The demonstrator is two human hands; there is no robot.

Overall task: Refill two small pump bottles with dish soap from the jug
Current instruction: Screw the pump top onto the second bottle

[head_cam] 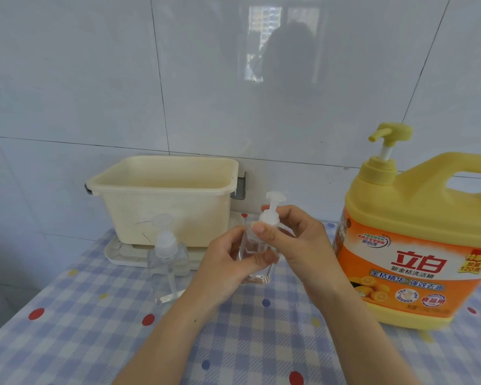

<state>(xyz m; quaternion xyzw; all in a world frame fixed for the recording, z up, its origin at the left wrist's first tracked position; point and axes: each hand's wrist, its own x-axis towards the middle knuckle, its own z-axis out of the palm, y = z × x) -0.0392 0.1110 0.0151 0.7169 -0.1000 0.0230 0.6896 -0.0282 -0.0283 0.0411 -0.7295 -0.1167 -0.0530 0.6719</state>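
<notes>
Gripping the clear pump bottle (257, 269) round its body with the left hand (228, 262), pinching its white pump collar (268, 218) up top with the right hand (297, 245)

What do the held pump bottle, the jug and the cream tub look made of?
The held pump bottle looks like clear, glossy hard plastic, possibly glass: its walls are see-through. The jug: opaque yellow plastic, slight sheen. The tub: cream plastic, dull, stained-looking finish.
</notes>
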